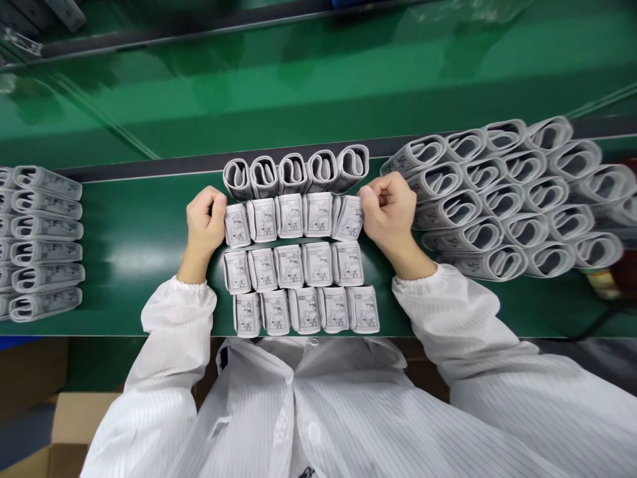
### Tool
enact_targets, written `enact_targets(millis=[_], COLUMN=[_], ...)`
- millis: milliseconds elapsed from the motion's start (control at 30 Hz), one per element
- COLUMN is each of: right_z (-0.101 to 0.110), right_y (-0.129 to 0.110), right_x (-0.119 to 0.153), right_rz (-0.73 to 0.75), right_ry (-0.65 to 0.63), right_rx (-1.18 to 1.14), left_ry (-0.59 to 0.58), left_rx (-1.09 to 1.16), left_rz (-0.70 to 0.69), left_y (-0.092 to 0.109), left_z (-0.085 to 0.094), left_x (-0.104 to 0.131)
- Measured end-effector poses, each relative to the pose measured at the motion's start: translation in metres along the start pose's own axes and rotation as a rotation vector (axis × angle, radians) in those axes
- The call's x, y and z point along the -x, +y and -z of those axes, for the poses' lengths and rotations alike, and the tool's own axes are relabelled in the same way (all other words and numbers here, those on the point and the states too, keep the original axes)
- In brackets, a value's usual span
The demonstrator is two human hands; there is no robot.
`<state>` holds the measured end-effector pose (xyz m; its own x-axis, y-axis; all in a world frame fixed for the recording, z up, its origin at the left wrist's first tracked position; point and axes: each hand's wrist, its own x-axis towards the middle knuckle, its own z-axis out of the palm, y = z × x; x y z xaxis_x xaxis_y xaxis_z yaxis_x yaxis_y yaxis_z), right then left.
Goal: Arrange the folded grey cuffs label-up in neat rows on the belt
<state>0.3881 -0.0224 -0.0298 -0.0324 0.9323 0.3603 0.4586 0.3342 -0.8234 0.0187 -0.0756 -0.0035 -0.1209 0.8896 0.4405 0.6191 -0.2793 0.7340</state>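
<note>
Several rows of folded printed paper leaflets lie in front of me. My left hand (206,220), its fingers curled in, presses its thumb side to the left end of the second row (290,216) from the back. Against that row's tilted right-end leaflet (347,218) is my right hand (389,207), closed, with its thumb at the edge. The row is gripped between both hands. Behind it, the back row (292,174) shows its rolled open ends. Nearer me are a third row (290,267) and a front row (306,311), printed faces up. My curled fingertips are partly hidden.
A large block of rolled leaflets (502,199) stands at the right of the green table (142,245). Another stack (47,245) lies at the left. A dark ledge (164,164) runs behind the rows. Below the table's left edge is an open cardboard box (82,415).
</note>
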Motion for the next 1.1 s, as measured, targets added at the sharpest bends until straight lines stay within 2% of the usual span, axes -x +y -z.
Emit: enact_targets(millis=[267,800,1100], right_z=[0.0015,-0.0016,-0.0027], right_y=[-0.0035,-0.0041,-0.0036], right_x=[-0.0007,-0.0015,-0.0016], right_rz=[-0.043,-0.001,-0.024], right_ry=[-0.018,0.001,0.001], right_rx=[0.019,-0.031,-0.015], left_ry=[-0.01,-0.014,-0.017], left_rx=[-0.004,0.008,0.006], left_rz=[0.018,0.018,0.019], left_y=[-0.0006,-0.0014,-0.0009], left_z=[0.0004,0.0004,0.0001], left_x=[0.0002,0.0002,-0.0004])
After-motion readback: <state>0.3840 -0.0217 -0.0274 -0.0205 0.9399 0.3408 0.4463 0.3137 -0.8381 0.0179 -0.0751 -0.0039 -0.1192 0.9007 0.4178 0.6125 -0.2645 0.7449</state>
